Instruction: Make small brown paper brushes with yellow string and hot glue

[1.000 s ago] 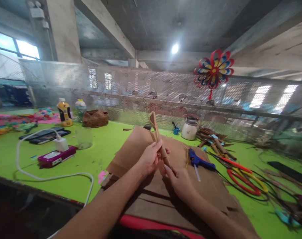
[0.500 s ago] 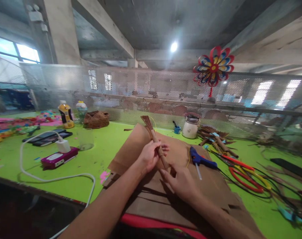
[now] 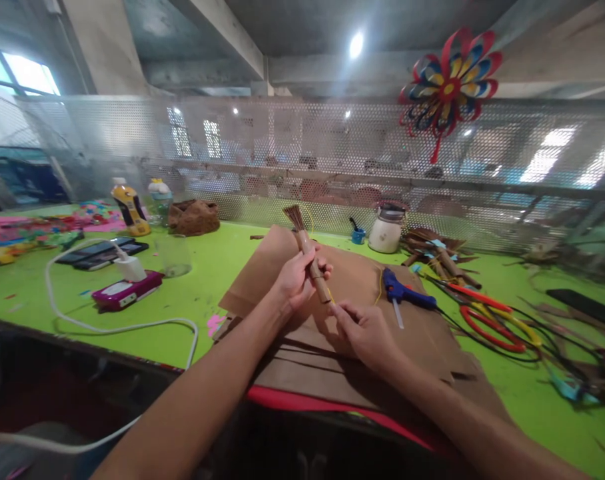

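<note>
My left hand (image 3: 296,281) is closed around a brown paper roll (image 3: 322,289), slanted with its finely fringed end (image 3: 294,216) up and away from me. The roll looks like a small broom. At its lower end, my right hand (image 3: 366,331) is closed in a pinch, with a thin yellow string (image 3: 331,294) running from the roll to the fingertips. Beneath both hands lie brown paper sheets (image 3: 262,267). To the right of my right hand, a blue hot glue gun (image 3: 405,291) rests on the paper, a glue stick beside it.
The bench top (image 3: 192,303) is green. On the left are a purple power block (image 3: 127,291) with a white cable, phones, a clear cup (image 3: 175,257) and bottles. Red-and-yellow-handled scissors (image 3: 492,328), a white jar (image 3: 386,230) and brown scraps lie rightward. Perforated mesh stands behind.
My right hand has drawn slightly away from the roll's lower end, and the yellow string now shows between them. My left hand keeps its hold. The view has tilted downward.
</note>
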The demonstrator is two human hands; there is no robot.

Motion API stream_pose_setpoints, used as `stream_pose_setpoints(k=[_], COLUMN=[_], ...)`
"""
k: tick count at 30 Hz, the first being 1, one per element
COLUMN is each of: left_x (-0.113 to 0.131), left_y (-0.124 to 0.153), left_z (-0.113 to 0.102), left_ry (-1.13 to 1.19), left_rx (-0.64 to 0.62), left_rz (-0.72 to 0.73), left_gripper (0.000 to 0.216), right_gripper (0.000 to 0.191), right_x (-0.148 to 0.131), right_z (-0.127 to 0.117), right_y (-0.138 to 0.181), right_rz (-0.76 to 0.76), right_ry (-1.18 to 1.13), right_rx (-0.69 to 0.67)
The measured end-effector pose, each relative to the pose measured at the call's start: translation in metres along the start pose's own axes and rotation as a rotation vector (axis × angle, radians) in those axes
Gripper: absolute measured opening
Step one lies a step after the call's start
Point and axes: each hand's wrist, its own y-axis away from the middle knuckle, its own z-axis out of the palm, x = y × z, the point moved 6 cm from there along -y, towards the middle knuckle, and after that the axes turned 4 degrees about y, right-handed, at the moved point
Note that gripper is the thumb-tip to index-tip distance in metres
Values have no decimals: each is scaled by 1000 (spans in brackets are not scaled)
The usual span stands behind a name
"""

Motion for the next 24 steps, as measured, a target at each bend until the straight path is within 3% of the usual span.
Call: stream_pose_setpoints(k=[10, 15, 21, 24], left_x=[2, 8, 9, 1], left_y=[1, -2, -3, 1], left_z=[1, -6, -7, 2], left_ry=[27, -21, -74, -90], left_rx=[-12, -5, 20, -12], left_rz=[-2, 39, 81, 76], left_gripper=[14, 15, 15, 14], right_gripper=[35, 34, 24, 25], right_x=[-3, -11, -22, -17], right_z=[5, 5, -31, -27], right_y=[5, 6, -2, -6], right_rz=[3, -106, -274, -249], right_ry=[-50, 78, 234, 267], right_rx=[-55, -122, 274, 276])
